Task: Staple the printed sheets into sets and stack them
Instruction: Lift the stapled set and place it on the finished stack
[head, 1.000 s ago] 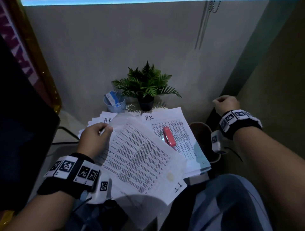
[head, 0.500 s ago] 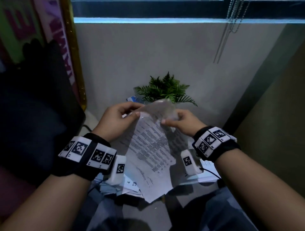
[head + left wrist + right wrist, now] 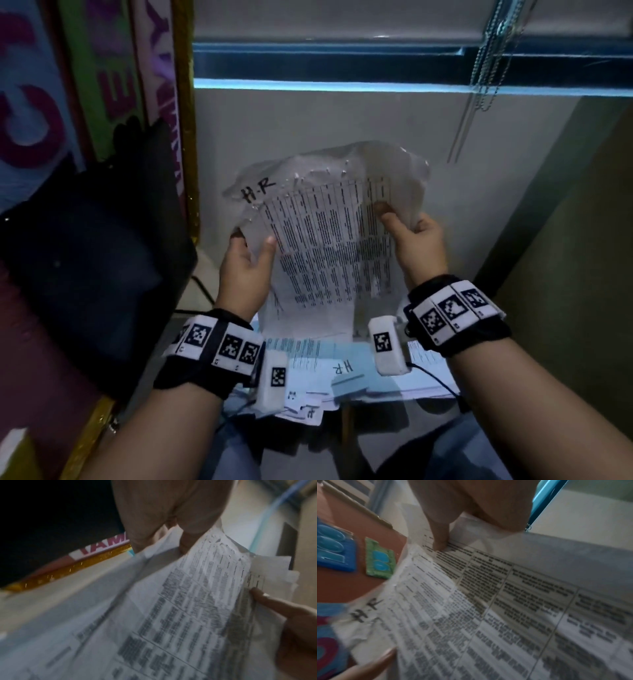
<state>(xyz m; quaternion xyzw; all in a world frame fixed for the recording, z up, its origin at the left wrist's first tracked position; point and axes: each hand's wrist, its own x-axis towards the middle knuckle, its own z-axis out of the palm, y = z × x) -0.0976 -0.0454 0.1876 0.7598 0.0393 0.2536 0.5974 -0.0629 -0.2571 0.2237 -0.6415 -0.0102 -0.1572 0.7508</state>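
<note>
Both hands hold one set of printed sheets [image 3: 329, 246] upright in the air above the paper pile [image 3: 346, 370]. At the set's left edge the left hand [image 3: 245, 270] pinches the paper, thumb on the printed face and fingers behind it. At the right edge the right hand [image 3: 416, 246] does the same, thumb on the front near the top of the table of text. Neither hand is open; each is closed on paper only. A handwritten "H.R" sits at the set's upper left corner, and the top margin curls away from the viewer, crumpled.

Below the raised set, the pile lies loose and fanned, with another sheet marked "HR" on top. No stapler shows in any view; it may lie hidden behind the raised set.

The step in hand looks like squaring the set before stapling. Doing it well probably means loosening both pinches slightly, tapping the lower edge on the pile or table so the sheets align, and flattening the curled top corner, since a staple through a fold would likely catch only some pages. One hand should keep the corner clamped while the other goes for the stapler.
</note>
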